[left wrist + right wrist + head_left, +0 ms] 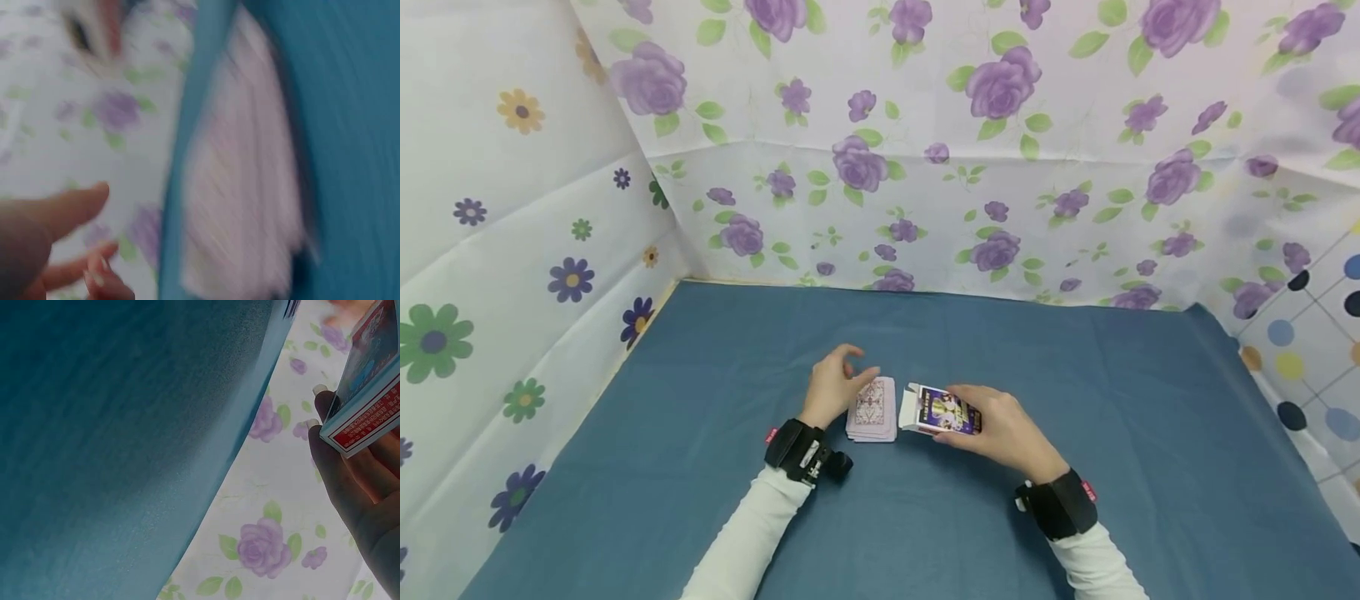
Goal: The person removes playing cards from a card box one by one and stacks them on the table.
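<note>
A stack of playing cards (874, 408), red-patterned backs up and edges slightly uneven, lies on the blue cloth. My left hand (835, 387) is at its left side, thumb reaching over the upper corner in the head view. No card is between the left fingers; in the left wrist view the stack (244, 175) is motion-blurred, with the thumb and fingers apart from it. Just right of the stack, my right hand (1003, 421) grips a purple printed card box (947, 412), its flap end facing the cards. A red printed panel on the box (369, 412) shows in the right wrist view.
Blue cloth (737, 350) covers the table. Behind it hangs a white sheet with purple roses (857, 162). A flower-printed sheet (571, 279) borders the left side, a dotted one (1290, 365) the right. Both wrists wear black straps with cameras.
</note>
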The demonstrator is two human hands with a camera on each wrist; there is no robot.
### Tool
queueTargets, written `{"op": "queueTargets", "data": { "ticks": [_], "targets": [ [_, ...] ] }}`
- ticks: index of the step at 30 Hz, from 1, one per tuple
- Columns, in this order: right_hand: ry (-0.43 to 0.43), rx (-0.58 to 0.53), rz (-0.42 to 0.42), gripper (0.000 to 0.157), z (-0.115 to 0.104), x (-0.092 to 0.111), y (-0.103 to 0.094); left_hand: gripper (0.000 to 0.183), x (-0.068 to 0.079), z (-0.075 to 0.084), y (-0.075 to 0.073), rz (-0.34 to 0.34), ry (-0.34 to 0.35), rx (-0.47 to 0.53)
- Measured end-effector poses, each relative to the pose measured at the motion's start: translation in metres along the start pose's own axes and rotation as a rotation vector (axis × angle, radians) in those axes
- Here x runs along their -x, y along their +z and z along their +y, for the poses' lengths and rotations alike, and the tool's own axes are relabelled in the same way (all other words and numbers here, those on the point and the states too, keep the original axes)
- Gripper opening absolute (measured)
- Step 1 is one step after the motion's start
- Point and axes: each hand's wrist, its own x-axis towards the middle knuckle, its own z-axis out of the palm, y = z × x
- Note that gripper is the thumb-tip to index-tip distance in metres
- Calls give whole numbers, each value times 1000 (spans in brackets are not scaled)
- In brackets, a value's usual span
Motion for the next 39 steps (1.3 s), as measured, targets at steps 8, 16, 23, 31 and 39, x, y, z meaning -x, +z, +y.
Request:
{"op": "queueTargets", "data": {
  "ticks": [8, 16, 23, 31, 39],
  "targets": [
    [-41, -2, 12, 66, -5, 0, -2, 12, 22, 36, 0, -272, 163, 80],
    [-62, 12, 17, 65, -11, 0, -4, 15, 25, 38, 12, -298, 91, 82],
    [-65, 0, 7, 67, -12, 0, -4, 12, 21, 33, 12, -370, -21, 196],
    [-72, -8, 11, 67, -12, -1, -2, 16, 19, 29, 7, -443, -98, 301],
    [-93, -8, 17, 66, -16, -1, -5, 13, 21, 31, 15, -420, -52, 223]
  ]
}}
